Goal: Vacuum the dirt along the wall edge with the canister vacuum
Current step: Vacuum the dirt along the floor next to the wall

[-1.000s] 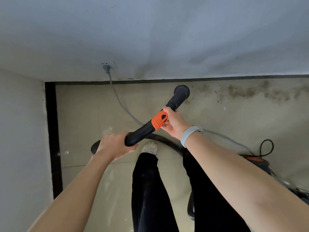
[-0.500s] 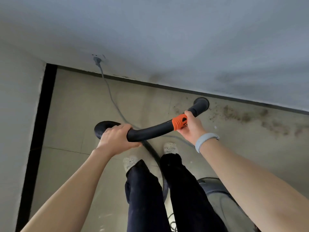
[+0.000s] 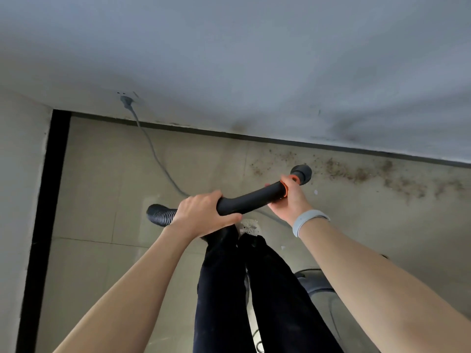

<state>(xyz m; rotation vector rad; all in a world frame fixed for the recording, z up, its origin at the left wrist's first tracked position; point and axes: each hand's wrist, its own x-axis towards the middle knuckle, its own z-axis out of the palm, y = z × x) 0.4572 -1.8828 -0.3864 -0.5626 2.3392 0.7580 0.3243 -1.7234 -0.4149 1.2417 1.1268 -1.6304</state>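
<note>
Both hands grip the black vacuum wand [image 3: 251,198]: left hand [image 3: 204,212] wrapped near the ribbed hose [image 3: 159,215], right hand [image 3: 289,200] at the orange collar [image 3: 286,188], its nozzle seemingly above the dirt [image 3: 356,171].

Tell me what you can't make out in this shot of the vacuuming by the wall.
Head view only:
- Canister vacuum: mostly behind the right forearm and legs.
- Hose: its run to the canister is hidden by the left hand.
- Dirt: cut off at the right edge.
- Right hand: fingers hidden behind the wand.
</note>
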